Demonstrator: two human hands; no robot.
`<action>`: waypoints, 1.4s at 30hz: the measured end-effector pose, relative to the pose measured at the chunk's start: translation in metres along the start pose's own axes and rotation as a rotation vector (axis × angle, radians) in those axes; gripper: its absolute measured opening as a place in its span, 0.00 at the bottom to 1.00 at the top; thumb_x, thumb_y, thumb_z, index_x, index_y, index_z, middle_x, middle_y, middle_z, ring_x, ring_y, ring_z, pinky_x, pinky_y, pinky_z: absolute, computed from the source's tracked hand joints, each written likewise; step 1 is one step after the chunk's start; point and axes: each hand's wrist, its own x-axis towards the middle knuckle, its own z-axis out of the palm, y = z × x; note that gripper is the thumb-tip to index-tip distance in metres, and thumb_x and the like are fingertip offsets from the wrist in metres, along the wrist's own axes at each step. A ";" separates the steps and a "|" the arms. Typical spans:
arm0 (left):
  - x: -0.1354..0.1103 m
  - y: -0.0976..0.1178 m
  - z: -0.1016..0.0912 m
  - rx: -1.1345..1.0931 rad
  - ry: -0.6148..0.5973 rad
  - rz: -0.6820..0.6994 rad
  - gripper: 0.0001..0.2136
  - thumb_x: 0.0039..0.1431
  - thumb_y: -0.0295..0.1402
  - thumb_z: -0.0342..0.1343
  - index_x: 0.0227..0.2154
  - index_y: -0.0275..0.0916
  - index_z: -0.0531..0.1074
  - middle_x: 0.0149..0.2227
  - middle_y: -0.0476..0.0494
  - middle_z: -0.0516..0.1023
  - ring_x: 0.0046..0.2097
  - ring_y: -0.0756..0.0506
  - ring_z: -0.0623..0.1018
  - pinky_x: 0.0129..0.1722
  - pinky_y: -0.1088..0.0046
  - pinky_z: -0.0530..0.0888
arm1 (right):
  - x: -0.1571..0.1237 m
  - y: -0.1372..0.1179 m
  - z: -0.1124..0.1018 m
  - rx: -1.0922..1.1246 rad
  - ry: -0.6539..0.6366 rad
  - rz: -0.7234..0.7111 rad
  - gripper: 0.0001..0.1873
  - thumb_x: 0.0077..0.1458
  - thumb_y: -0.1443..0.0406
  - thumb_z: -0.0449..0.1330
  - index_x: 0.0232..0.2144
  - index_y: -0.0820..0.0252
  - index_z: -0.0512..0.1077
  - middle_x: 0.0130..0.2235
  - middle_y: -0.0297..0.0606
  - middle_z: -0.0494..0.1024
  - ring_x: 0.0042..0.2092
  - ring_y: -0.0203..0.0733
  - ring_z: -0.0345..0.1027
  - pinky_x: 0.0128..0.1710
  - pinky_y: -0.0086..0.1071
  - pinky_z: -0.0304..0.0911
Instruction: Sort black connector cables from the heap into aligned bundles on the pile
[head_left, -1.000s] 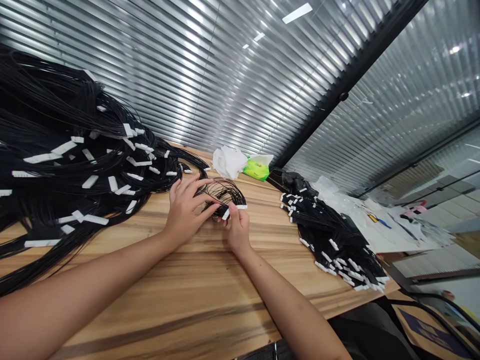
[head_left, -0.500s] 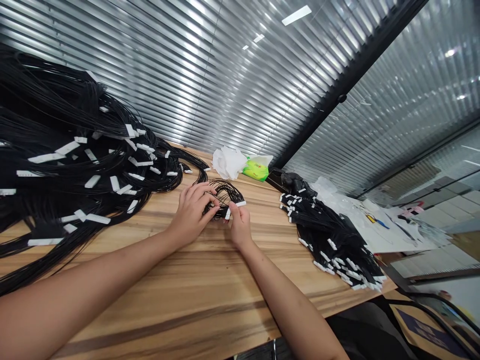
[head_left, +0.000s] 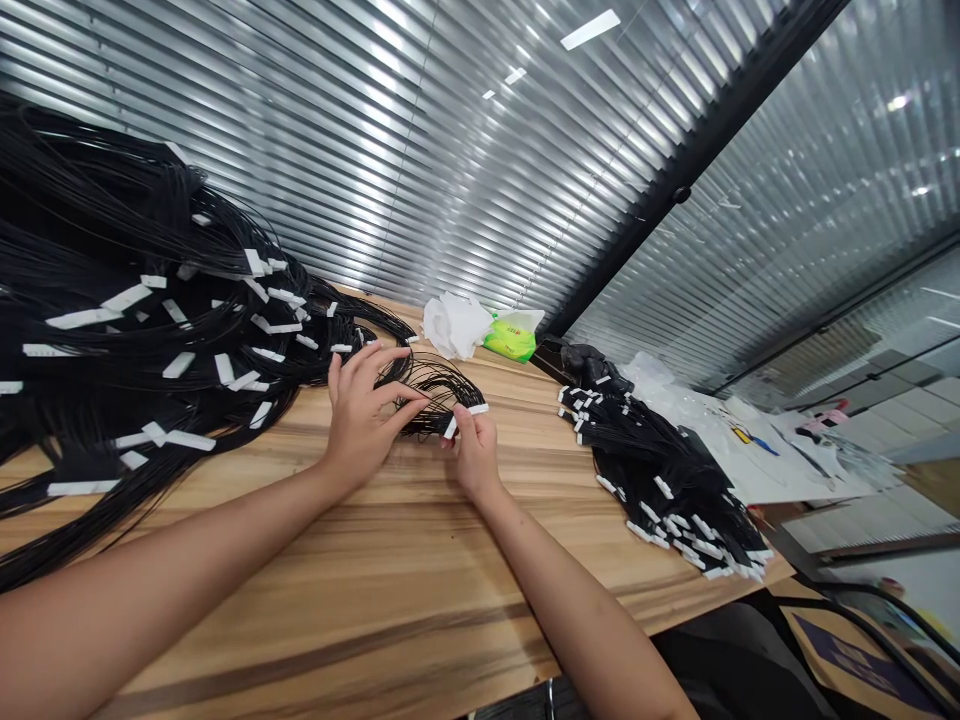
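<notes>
Ribbed glass walls [head_left: 465,170] back a wooden table [head_left: 405,600]. At far left sprawls a heap of black cables [head_left: 112,330]. The left hand [head_left: 360,420], fingers spread, touches a small wire coil [head_left: 441,382] at mid-frame. The right hand [head_left: 472,455] pinches the coil's white connector [head_left: 477,409]. Bundled cables [head_left: 660,470] lie at right.

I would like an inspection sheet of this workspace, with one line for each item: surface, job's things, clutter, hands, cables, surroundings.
Surface: wooden table, bare in front of the person.
Job's things: small coil of thin black wires with white tags, between the two hands.
Clutter: crumpled tissue and green packet at the far edge; papers at the right end.
Grippers: left hand appears to pinch the coil's side, other fingers spread; right hand pinches its white-tagged end.
Cables: large heap of black tagged wires on the left; neater pile on the right, near the table edge.
Surroundings: shiny slatted wall behind the table.
</notes>
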 end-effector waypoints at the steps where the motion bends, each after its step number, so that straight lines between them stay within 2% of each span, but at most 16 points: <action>1: 0.000 -0.001 0.000 0.002 0.012 -0.009 0.07 0.60 0.39 0.56 0.30 0.48 0.77 0.56 0.50 0.70 0.62 0.39 0.61 0.63 0.49 0.47 | 0.000 0.001 0.000 -0.014 -0.004 -0.011 0.27 0.57 0.49 0.52 0.14 0.58 0.66 0.16 0.34 0.67 0.20 0.36 0.60 0.22 0.30 0.57; 4: 0.000 -0.003 0.002 0.023 0.048 -0.036 0.06 0.58 0.41 0.58 0.30 0.47 0.77 0.52 0.47 0.72 0.57 0.39 0.66 0.59 0.53 0.55 | -0.002 0.003 -0.001 -0.025 -0.014 -0.037 0.27 0.57 0.49 0.52 0.14 0.58 0.66 0.16 0.34 0.67 0.21 0.36 0.60 0.23 0.30 0.59; 7: -0.001 -0.002 0.003 0.051 0.088 -0.048 0.07 0.56 0.42 0.60 0.30 0.45 0.77 0.49 0.44 0.73 0.54 0.39 0.69 0.55 0.55 0.58 | -0.001 0.003 0.000 0.007 0.010 -0.033 0.27 0.57 0.48 0.52 0.15 0.59 0.66 0.17 0.33 0.67 0.21 0.35 0.60 0.22 0.30 0.59; 11: -0.001 0.001 0.003 0.064 0.056 0.028 0.07 0.56 0.41 0.59 0.35 0.46 0.78 0.58 0.44 0.68 0.61 0.37 0.62 0.59 0.53 0.55 | 0.001 0.002 0.002 0.052 0.053 -0.003 0.27 0.56 0.47 0.52 0.17 0.59 0.67 0.17 0.33 0.67 0.21 0.35 0.60 0.21 0.29 0.59; 13: -0.002 0.001 0.003 0.066 0.018 0.064 0.07 0.57 0.40 0.58 0.33 0.46 0.78 0.61 0.46 0.65 0.64 0.35 0.58 0.61 0.51 0.51 | 0.001 0.000 0.002 0.057 0.061 0.004 0.27 0.55 0.46 0.53 0.16 0.59 0.66 0.16 0.32 0.66 0.20 0.34 0.59 0.21 0.29 0.58; 16: -0.002 -0.001 0.003 0.054 -0.048 0.118 0.07 0.58 0.39 0.57 0.29 0.48 0.79 0.59 0.48 0.69 0.63 0.36 0.60 0.62 0.49 0.48 | 0.001 -0.002 0.002 0.051 0.064 0.009 0.26 0.54 0.47 0.53 0.15 0.59 0.65 0.16 0.32 0.65 0.19 0.34 0.58 0.20 0.29 0.58; 22: -0.003 0.000 0.002 0.046 -0.118 0.175 0.07 0.61 0.37 0.55 0.33 0.47 0.78 0.52 0.47 0.75 0.59 0.40 0.66 0.61 0.51 0.50 | 0.001 -0.003 0.001 0.004 0.064 0.001 0.25 0.55 0.50 0.52 0.15 0.59 0.66 0.15 0.32 0.65 0.19 0.34 0.58 0.21 0.29 0.58; 30: -0.005 0.004 -0.001 0.006 0.037 0.236 0.08 0.62 0.37 0.53 0.31 0.42 0.74 0.46 0.43 0.75 0.55 0.41 0.69 0.58 0.56 0.55 | -0.004 -0.002 0.002 0.019 -0.010 -0.013 0.27 0.55 0.49 0.53 0.13 0.59 0.65 0.14 0.32 0.64 0.19 0.34 0.57 0.20 0.29 0.55; 33: -0.003 -0.002 -0.001 -0.031 0.083 0.165 0.12 0.58 0.43 0.57 0.25 0.41 0.73 0.43 0.43 0.74 0.52 0.40 0.69 0.55 0.57 0.57 | -0.006 -0.006 0.004 0.102 -0.047 0.027 0.25 0.53 0.49 0.54 0.14 0.59 0.65 0.14 0.32 0.65 0.18 0.33 0.57 0.19 0.29 0.55; 35: -0.001 -0.007 -0.001 -0.045 0.115 0.071 0.16 0.56 0.46 0.58 0.21 0.40 0.71 0.42 0.43 0.73 0.51 0.39 0.69 0.52 0.57 0.58 | -0.005 -0.009 0.005 0.154 -0.015 0.055 0.25 0.52 0.49 0.54 0.14 0.59 0.65 0.14 0.31 0.65 0.18 0.33 0.57 0.18 0.29 0.55; 39: 0.004 -0.016 0.001 -0.037 0.133 -0.027 0.16 0.56 0.44 0.59 0.18 0.40 0.71 0.42 0.44 0.73 0.52 0.39 0.67 0.52 0.57 0.57 | -0.003 -0.014 0.006 0.198 0.090 0.079 0.23 0.48 0.48 0.55 0.14 0.58 0.63 0.14 0.30 0.63 0.17 0.33 0.56 0.18 0.29 0.55; 42: 0.007 -0.024 0.003 -0.034 0.134 -0.090 0.15 0.55 0.43 0.60 0.18 0.41 0.71 0.42 0.45 0.73 0.54 0.38 0.67 0.53 0.57 0.56 | -0.003 -0.015 0.006 0.185 0.066 0.074 0.23 0.48 0.48 0.55 0.15 0.57 0.63 0.14 0.30 0.63 0.18 0.33 0.56 0.18 0.29 0.55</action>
